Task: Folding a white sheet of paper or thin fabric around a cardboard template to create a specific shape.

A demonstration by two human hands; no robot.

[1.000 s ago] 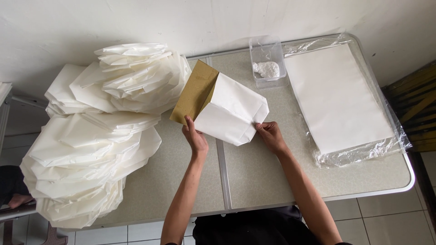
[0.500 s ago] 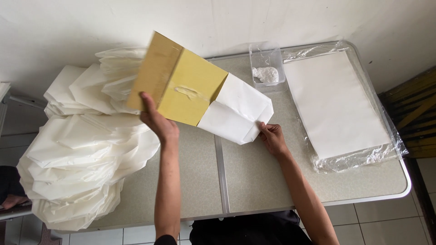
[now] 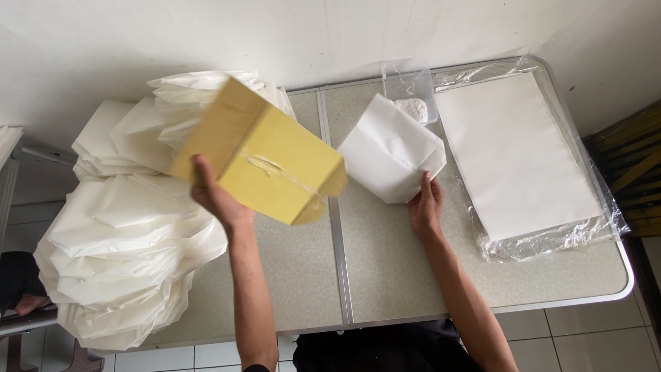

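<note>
Two hands at work. Left hand (image 3: 219, 200) grips yellow box (image 3: 261, 162) from beneath, lifted and tilted above the table (image 3: 385, 275). Right hand (image 3: 427, 207) pinches white paper bag (image 3: 391, 148), which rests on the table. Risks: the one-handed hold may let the box slip onto the bag pile (image 3: 124, 241); the light bag may crumple.
</note>
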